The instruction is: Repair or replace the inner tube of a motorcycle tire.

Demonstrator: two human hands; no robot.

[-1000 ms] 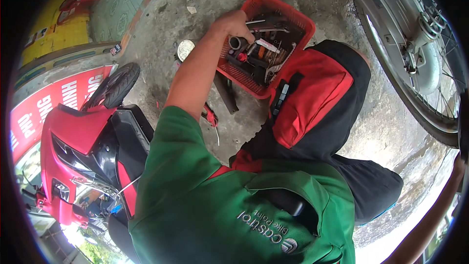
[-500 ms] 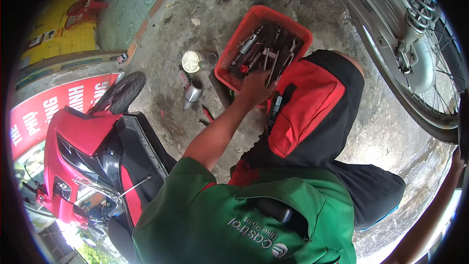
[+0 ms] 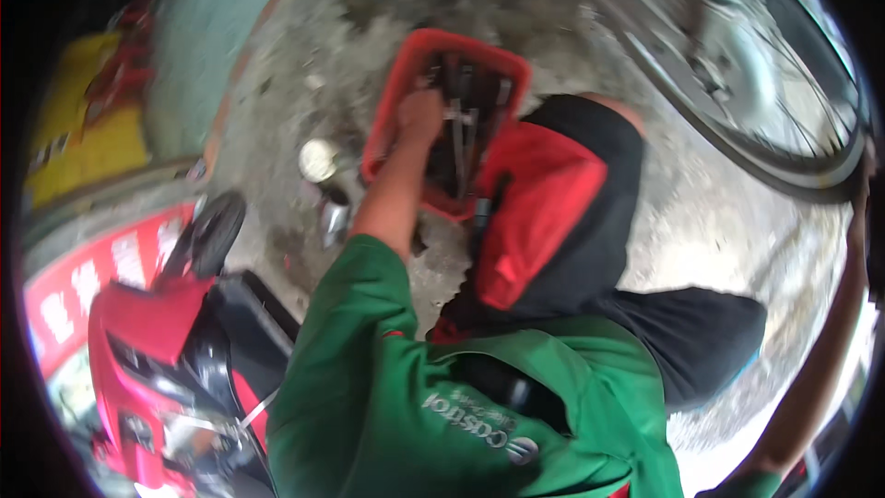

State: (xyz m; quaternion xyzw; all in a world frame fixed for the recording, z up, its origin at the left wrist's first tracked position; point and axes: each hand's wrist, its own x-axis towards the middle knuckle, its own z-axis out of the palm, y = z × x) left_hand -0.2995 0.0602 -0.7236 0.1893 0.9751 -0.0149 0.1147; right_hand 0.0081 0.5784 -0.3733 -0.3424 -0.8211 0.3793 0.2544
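Observation:
My left hand point(image 3: 420, 113) reaches into the red plastic basket point(image 3: 378, 134), over its left side. Motion smears its fingers, so what they grip, if anything, is unclear. Several metal hand tools lie in the basket; among them long metal tools point(image 3: 466, 134) rest to the right of the hand. At the far right my right arm stretches out along the bicycle-like spoked wheel point(image 3: 802, 186). My right hand point(image 3: 868, 166) is at the dark rim of the picture beside that wheel, and its fingers are hidden.
A round tub of pale stuff point(image 3: 318, 160) and a silver metal tool point(image 3: 334, 223) stand on the concrete floor left of the basket. A red motorbike point(image 3: 152, 323) is at the left. My bent leg point(image 3: 544, 203) lies just right of the basket.
My left hand has moved from the basket's near right edge to deeper inside, toward its far left part. The whole view has shifted and blurred. My right arm stays stretched out at the right.

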